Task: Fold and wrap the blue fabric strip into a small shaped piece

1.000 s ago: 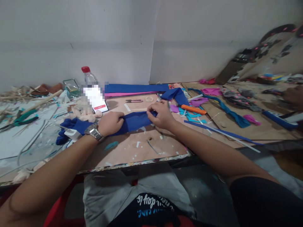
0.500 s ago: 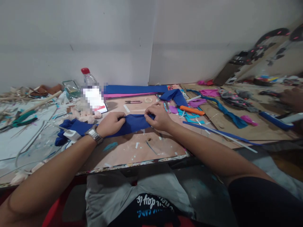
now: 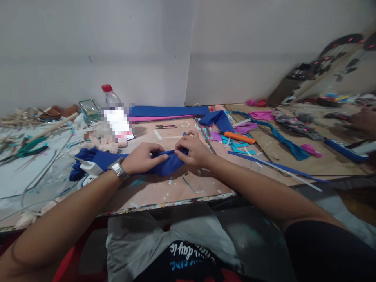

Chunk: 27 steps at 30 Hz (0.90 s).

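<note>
A strip of blue fabric is stretched between my two hands, just above the table. My left hand, with a metal watch on its wrist, is closed on the strip's left part, thumb on top. My right hand pinches the fabric's upper edge a little to the right, and a small blue end sticks up past its fingers. Leftward the fabric runs on to a gathered blue bunch beside a white plug-like piece. Thread snips and a ring of tape lie beyond my hands.
An orange utility knife lies right among fabric scraps. Behind are a folded blue cloth, a phone and a red-capped bottle. Green-handled pliers lie left. Another person's hand shows far right, near a dark tumbler.
My hands have come closer together, and the fabric between them is now bunched and folded rather than flat. The left hand shifted right along the strip.
</note>
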Each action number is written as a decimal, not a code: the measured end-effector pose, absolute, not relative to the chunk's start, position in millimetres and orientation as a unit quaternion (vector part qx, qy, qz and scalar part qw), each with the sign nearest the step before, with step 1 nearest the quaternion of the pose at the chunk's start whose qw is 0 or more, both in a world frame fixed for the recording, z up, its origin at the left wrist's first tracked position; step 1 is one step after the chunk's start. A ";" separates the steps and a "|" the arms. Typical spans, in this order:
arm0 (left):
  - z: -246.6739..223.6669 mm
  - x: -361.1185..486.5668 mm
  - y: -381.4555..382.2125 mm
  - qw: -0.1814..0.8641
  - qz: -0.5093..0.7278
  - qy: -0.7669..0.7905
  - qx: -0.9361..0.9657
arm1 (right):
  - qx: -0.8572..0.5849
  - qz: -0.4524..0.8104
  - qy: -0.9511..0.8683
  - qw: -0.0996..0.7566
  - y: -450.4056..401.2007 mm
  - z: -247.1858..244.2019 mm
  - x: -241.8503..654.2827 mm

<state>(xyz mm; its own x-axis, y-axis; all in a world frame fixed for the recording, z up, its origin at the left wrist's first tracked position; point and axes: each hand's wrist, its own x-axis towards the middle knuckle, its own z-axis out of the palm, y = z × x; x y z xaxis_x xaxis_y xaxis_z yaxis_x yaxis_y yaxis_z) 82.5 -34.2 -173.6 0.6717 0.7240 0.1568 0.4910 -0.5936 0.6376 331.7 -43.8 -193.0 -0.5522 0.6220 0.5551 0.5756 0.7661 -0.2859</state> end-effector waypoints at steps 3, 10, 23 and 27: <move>-171.7 85.6 -39.9 0.298 0.193 0.345 0.869 | -0.332 0.038 -0.887 0.320 -46.9 -193.7 328.3; -173.6 88.3 -43.1 0.348 0.177 0.343 0.855 | -0.309 0.039 -0.896 0.317 -52.7 -192.3 326.2; -170.3 79.6 -31.7 0.460 0.103 0.278 0.837 | -0.280 0.076 -0.905 0.311 -48.9 -192.5 331.3; -171.2 77.7 -30.0 0.512 0.074 0.248 0.819 | -0.270 0.084 -0.904 0.320 -48.0 -192.3 332.0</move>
